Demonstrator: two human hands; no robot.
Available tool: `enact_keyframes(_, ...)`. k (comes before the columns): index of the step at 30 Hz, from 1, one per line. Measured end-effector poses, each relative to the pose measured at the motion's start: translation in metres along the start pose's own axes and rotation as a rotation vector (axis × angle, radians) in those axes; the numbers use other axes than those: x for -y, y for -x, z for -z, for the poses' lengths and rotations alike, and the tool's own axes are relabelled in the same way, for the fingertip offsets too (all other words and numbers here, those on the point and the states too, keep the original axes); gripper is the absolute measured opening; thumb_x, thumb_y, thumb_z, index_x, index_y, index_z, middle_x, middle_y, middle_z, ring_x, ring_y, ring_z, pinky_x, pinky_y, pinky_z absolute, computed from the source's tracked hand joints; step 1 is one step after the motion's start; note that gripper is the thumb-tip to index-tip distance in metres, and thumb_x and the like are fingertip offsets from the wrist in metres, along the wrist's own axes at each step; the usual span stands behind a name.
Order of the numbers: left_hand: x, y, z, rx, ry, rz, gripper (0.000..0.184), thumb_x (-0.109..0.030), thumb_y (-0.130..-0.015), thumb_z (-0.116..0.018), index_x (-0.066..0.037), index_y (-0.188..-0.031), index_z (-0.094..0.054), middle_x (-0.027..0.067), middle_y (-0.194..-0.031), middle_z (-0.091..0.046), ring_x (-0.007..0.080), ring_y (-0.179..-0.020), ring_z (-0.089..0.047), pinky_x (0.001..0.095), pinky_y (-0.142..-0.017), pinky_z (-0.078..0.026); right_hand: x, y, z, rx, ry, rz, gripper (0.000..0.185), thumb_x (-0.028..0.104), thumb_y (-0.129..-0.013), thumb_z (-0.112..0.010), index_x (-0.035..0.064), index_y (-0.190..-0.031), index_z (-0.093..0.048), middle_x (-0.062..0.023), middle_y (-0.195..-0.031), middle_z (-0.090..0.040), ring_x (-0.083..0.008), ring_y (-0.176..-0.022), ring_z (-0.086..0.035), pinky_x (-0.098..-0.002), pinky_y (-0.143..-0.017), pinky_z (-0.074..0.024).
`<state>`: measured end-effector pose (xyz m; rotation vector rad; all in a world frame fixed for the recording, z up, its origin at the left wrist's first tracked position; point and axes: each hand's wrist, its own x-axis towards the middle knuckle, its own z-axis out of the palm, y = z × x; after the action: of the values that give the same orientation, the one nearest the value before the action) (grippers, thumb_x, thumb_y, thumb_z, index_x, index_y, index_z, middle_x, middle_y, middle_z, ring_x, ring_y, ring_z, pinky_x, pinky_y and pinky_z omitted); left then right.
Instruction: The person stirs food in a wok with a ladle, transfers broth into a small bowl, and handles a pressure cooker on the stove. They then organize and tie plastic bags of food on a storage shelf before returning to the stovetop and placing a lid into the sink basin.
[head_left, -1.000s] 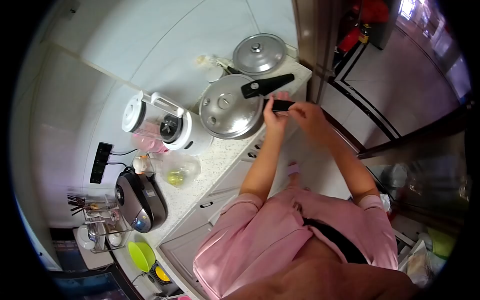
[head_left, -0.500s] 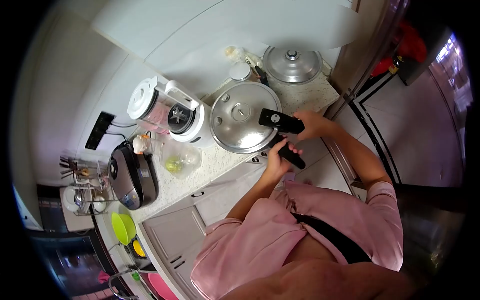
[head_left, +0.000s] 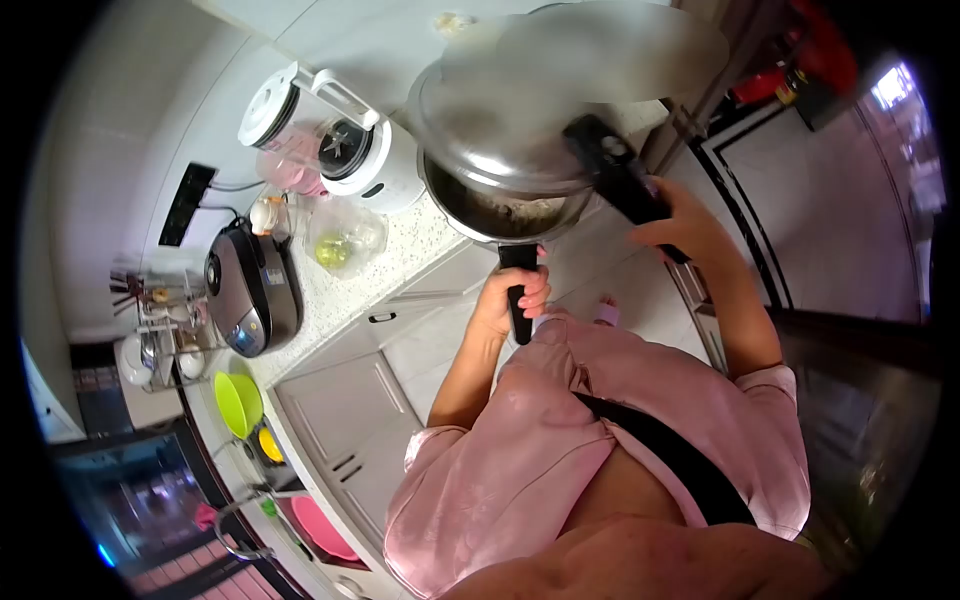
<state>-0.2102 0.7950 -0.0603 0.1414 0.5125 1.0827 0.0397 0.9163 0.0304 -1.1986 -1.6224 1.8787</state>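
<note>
My left hand [head_left: 517, 296] is wrapped round the black handle of a pressure cooker pot [head_left: 478, 217] on the counter. My right hand [head_left: 683, 222] grips the black handle of the shiny pressure cooker lid [head_left: 490, 140]. The lid is raised and tilted above the pot, so part of the pot's mouth shows. Some food [head_left: 525, 212] lies inside, too dim to name. The lid's upper part is hidden behind a grey blur.
Left of the pot stand a white blender [head_left: 375, 165], a plastic bag with something green [head_left: 343, 240] and a dark rice cooker [head_left: 252, 285]. A lime-green basin [head_left: 238, 402] and a pink basin [head_left: 325, 528] are at lower left, by the faucet [head_left: 235, 540].
The lid has come up off the pot and its handle has swung away from the pot's handle. My right hand moved right with it; the left hand stays on the pot handle.
</note>
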Motion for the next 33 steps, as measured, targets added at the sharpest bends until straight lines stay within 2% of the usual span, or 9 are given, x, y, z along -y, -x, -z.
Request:
enact_keyframes(9,-0.031,0.057,0.034,0.233,-0.299,0.531,0.04,-0.002,-0.077,-0.051,-0.003,-0.116,-0.043,0.0051,-0.058,-0.037,0.0105,-0.04,-0.035,0.0236,-0.033,-0.028,-0.063,0.18,-0.079,-0.798,-0.287,0.169,0.041,0.001,-0.065,-0.066,-0.0002,-0.105,-0.056,0.0026,-0.066,-0.049,-0.0043,-0.047,-0.044,-0.0191,-0.039,-0.0357)
enact_keyframes(14,-0.017,0.069,0.025,0.258,-0.457,0.864,0.039,-0.003,-0.077,-0.053,-0.003,-0.114,-0.044,0.0045,-0.058,-0.037,0.0106,-0.04,-0.035,0.024,-0.034,-0.029,-0.115,0.269,-0.188,-1.189,-0.516,0.037,0.045,0.003,-0.065,-0.068,0.0,-0.108,-0.056,0.0029,-0.062,-0.05,-0.0032,-0.044,-0.045,-0.0187,-0.036,-0.0359)
enact_keyframes(17,0.013,0.074,0.022,0.318,-0.571,1.09,0.036,-0.005,-0.078,-0.055,-0.004,-0.112,-0.045,0.0042,-0.059,-0.038,0.0121,-0.04,-0.036,0.0261,-0.035,-0.03,-0.134,0.326,-0.278,-1.39,-0.664,-0.005,0.051,0.001,-0.065,-0.067,-0.0087,-0.112,-0.051,-0.0015,-0.065,-0.053,-0.0072,-0.046,-0.048,-0.0203,-0.038,-0.0381)
enact_keyframes(19,0.036,0.075,0.022,0.396,-0.685,1.195,0.035,-0.009,-0.078,-0.056,-0.005,-0.112,-0.048,0.0045,-0.058,-0.039,0.0131,-0.04,-0.037,0.0273,-0.034,-0.031,-0.156,0.348,-0.334,-1.443,-0.72,0.006,0.043,-0.002,-0.067,-0.065,-0.0064,-0.108,-0.05,-0.0028,-0.066,-0.056,-0.0062,-0.043,-0.048,-0.0204,-0.037,-0.0377)
enact_keyframes(24,0.053,0.13,0.019,0.45,-0.898,1.483,0.034,-0.009,-0.079,-0.053,-0.005,-0.112,-0.047,0.0048,-0.06,-0.039,0.012,-0.042,-0.035,0.0266,-0.036,-0.03,-0.133,0.367,-0.476,-1.525,-0.698,-0.05,0.031,0.004,-0.069,-0.069,0.0008,-0.097,-0.056,-0.0003,-0.065,-0.053,-0.0057,-0.048,-0.048,-0.0209,-0.041,-0.0384)
enact_keyframes(27,0.047,0.161,-0.014,0.556,-0.86,1.717,0.034,-0.006,-0.08,-0.05,-0.004,-0.113,-0.045,0.0041,-0.06,-0.038,0.0107,-0.044,-0.033,0.0252,-0.037,-0.031,-0.066,0.366,-0.553,-1.675,-0.719,-0.063,0.031,0.007,-0.067,-0.071,0.0005,-0.094,-0.056,-0.0013,-0.068,-0.054,-0.0065,-0.049,-0.049,-0.0215,-0.042,-0.0393)
enact_keyframes(31,0.093,0.238,-0.044,0.727,-0.814,1.979,0.035,-0.007,-0.081,-0.051,-0.004,-0.115,-0.045,0.0041,-0.06,-0.038,0.0108,-0.043,-0.034,0.025,-0.036,-0.03,-0.028,0.407,-0.661,-1.912,-0.68,-0.026,0.033,0.004,-0.067,-0.069,-0.0003,-0.097,-0.056,-0.0014,-0.071,-0.055,-0.0065,-0.05,-0.05,-0.0221,-0.042,-0.0399)
enact_keyframes(32,0.189,0.263,-0.027,0.692,-0.856,2.035,0.035,-0.007,-0.08,-0.051,-0.004,-0.115,-0.046,0.0042,-0.06,-0.038,0.0108,-0.043,-0.034,0.0249,-0.035,-0.03,-0.101,0.465,-0.676,-1.972,-0.744,-0.029,0.033,0.006,-0.067,-0.069,0.0,-0.097,-0.056,-0.002,-0.07,-0.056,-0.0069,-0.05,-0.049,-0.0219,-0.043,-0.0398)
enact_keyframes(33,0.207,0.279,-0.031,0.688,-0.86,2.082,0.035,-0.008,-0.08,-0.05,-0.004,-0.114,-0.046,0.0043,-0.06,-0.038,0.0108,-0.043,-0.034,0.0247,-0.033,-0.029,-0.098,0.475,-0.693,-2.034,-0.764,-0.053,0.034,0.008,-0.067,-0.07,0.0003,-0.097,-0.056,-0.0026,-0.069,-0.056,-0.0073,-0.049,-0.049,-0.0218,-0.043,-0.0396)
